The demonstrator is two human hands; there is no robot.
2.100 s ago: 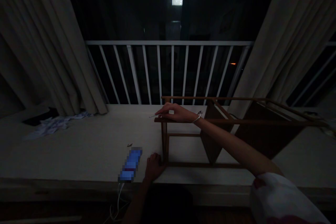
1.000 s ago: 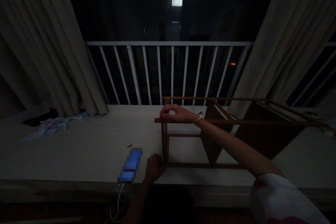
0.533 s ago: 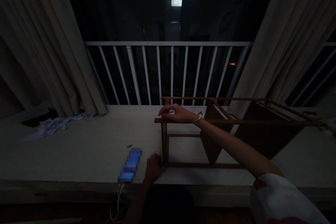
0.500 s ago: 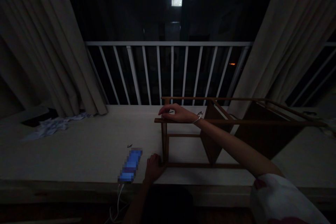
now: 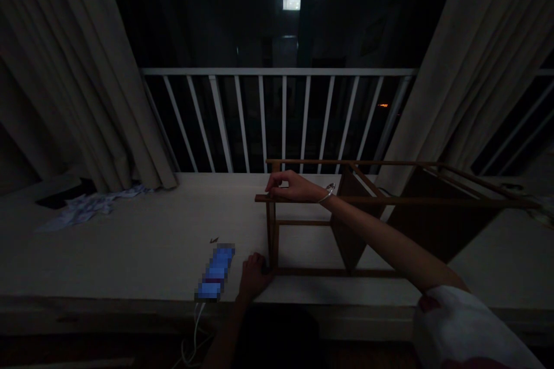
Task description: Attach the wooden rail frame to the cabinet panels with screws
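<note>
A thin wooden frame with dark panels lies on its side on a pale surface. My right hand, a bracelet on its wrist, rests on the frame's upper left corner. Its fingers are pinched closed around a small thin tool that barely shows in the dark. My left hand is curled closed against the frame's lower left corner, at the foot of the upright post.
A lit phone with a white cable lies just left of my left hand; a tiny dark piece sits beyond it. Crumpled paper lies far left. Curtains and a white railing stand behind.
My right hand's fingers, stretched flat with a thin tool tip poking out left, have curled into a pinch at the frame's top corner. The left hand and the frame have not moved.
</note>
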